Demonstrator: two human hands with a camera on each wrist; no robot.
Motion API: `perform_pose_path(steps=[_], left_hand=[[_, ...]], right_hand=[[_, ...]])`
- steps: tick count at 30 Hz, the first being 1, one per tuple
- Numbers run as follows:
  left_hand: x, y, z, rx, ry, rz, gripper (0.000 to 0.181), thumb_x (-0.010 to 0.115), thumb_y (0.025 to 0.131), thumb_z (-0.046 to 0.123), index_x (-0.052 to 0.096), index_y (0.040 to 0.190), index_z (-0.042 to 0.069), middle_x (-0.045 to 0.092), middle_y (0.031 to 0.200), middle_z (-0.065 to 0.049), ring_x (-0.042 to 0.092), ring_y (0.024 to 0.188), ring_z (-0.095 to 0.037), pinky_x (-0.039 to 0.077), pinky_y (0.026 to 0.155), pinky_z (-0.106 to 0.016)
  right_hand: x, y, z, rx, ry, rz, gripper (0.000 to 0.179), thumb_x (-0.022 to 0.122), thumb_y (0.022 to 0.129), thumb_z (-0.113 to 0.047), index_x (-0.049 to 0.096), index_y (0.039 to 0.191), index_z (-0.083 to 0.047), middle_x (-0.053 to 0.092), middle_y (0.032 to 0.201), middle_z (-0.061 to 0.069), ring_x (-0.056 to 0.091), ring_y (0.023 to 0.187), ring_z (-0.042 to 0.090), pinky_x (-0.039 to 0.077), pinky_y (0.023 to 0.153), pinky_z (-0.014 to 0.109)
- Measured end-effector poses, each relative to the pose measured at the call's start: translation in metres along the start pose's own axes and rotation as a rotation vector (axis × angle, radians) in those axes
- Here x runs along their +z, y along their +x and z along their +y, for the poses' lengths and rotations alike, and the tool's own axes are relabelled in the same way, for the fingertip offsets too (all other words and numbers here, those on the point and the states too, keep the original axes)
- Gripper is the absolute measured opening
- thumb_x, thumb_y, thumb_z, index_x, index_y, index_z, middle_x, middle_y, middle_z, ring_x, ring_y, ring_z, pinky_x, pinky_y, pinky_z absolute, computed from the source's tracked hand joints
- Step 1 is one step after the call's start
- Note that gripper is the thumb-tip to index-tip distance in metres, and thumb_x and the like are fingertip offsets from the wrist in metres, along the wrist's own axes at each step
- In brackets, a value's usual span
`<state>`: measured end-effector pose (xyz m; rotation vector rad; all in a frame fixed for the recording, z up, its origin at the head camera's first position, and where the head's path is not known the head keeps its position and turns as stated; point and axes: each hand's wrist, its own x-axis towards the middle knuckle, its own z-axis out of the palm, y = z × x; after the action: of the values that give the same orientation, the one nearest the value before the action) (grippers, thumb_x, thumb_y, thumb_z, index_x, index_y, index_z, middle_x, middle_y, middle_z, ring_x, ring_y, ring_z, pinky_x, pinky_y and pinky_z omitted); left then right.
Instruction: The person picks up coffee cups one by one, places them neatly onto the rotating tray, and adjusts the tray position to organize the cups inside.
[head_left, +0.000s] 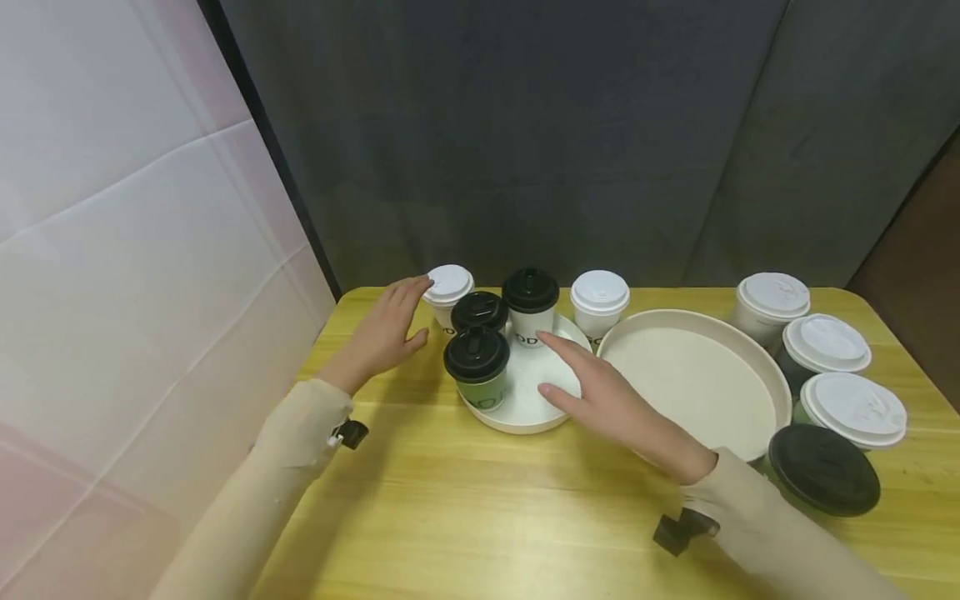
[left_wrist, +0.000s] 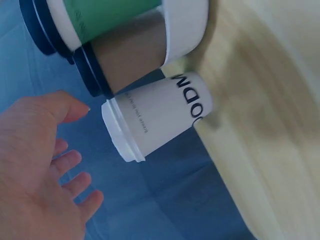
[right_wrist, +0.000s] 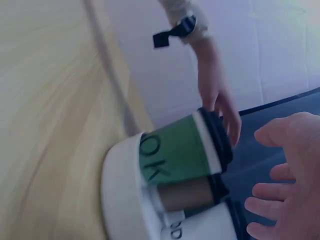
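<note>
The left hand's [head_left: 385,331] fingers are spread and hold nothing, near a white paper cup with a white lid [head_left: 449,286] standing at far left on the pale wooden surface [head_left: 435,508]; the right hand's [head_left: 606,398] fingers are also wide and bare, over the small round white tray's [head_left: 527,426] right side. The step looks like a reach; gripping that cup would call for the left fingers narrowing below its lid. The tray holds three black-lidded paper cups: green [head_left: 483,390], brown [left_wrist: 132,52] and white [head_left: 530,293]. Lids hide their contents. Rightward lies a larger cream tray [head_left: 693,375], with four lidded cups [head_left: 827,342] alongside.
</note>
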<state>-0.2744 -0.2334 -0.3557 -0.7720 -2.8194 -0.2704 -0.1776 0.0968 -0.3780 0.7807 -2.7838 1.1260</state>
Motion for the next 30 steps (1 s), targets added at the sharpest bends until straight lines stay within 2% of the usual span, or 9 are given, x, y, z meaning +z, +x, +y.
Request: perform_pose_path(steps=[4,9,16,20,25,30], left_hand=[[-0.004,0.02,-0.001,0.001,0.038,-0.041,0.078,0.07,0.088,0.02,0.028,0.153,0.003,0.032,0.159,-0.019,0.029,0.146,-0.04,0.026,0.122,-0.054],[-0.007,0.044,0.001,0.034,0.068,-0.108,0.086,0.076,0.085,0.016,0.027,0.154,0.006,0.029,0.161,-0.017,0.028,0.147,-0.042,0.027,0.12,-0.059],[-0.004,0.071,0.007,0.03,0.082,-0.197,0.09,0.081,0.08,0.012,0.03,0.154,0.012,0.028,0.162,-0.015,0.027,0.147,-0.044,0.029,0.117,-0.063],[-0.002,0.082,0.009,0.011,0.063,-0.236,0.09,0.08,0.08,0.007,0.031,0.155,0.019,0.024,0.163,-0.014,0.026,0.147,-0.047,0.032,0.114,-0.067],[-0.004,0.09,0.012,-0.031,0.029,-0.319,0.091,0.077,0.083,0.006,0.028,0.156,0.029,0.013,0.167,-0.012,0.02,0.148,-0.05,0.033,0.11,-0.071],[-0.002,0.094,0.015,-0.046,0.017,-0.373,0.092,0.076,0.084,0.005,0.026,0.157,0.031,0.008,0.168,-0.012,0.018,0.149,-0.05,0.034,0.109,-0.071]], right_hand=[[0.0,0.018,-0.011,0.003,0.07,0.024,0.065,0.061,0.097,-0.03,0.033,0.155,-0.018,0.042,0.157,0.006,0.039,0.146,0.027,0.033,0.12,0.05],[0.0,0.041,-0.019,-0.006,0.154,0.041,0.065,0.061,0.097,-0.027,0.034,0.154,-0.015,0.046,0.154,0.009,0.044,0.143,0.027,0.035,0.119,0.049],[-0.003,0.068,-0.022,0.05,0.245,0.018,0.064,0.056,0.099,-0.027,0.03,0.156,-0.014,0.044,0.156,0.009,0.046,0.142,0.027,0.039,0.116,0.049],[-0.001,0.073,-0.023,0.068,0.28,0.001,0.064,0.056,0.099,-0.026,0.029,0.156,-0.014,0.043,0.156,0.009,0.045,0.142,0.028,0.039,0.116,0.05],[0.002,0.073,-0.022,0.071,0.283,0.008,0.063,0.057,0.099,-0.025,0.03,0.155,-0.015,0.043,0.156,0.01,0.047,0.141,0.029,0.039,0.116,0.051],[0.003,0.071,-0.02,0.07,0.279,0.015,0.063,0.057,0.099,-0.024,0.031,0.155,-0.014,0.043,0.156,0.01,0.047,0.141,0.028,0.04,0.115,0.051]])
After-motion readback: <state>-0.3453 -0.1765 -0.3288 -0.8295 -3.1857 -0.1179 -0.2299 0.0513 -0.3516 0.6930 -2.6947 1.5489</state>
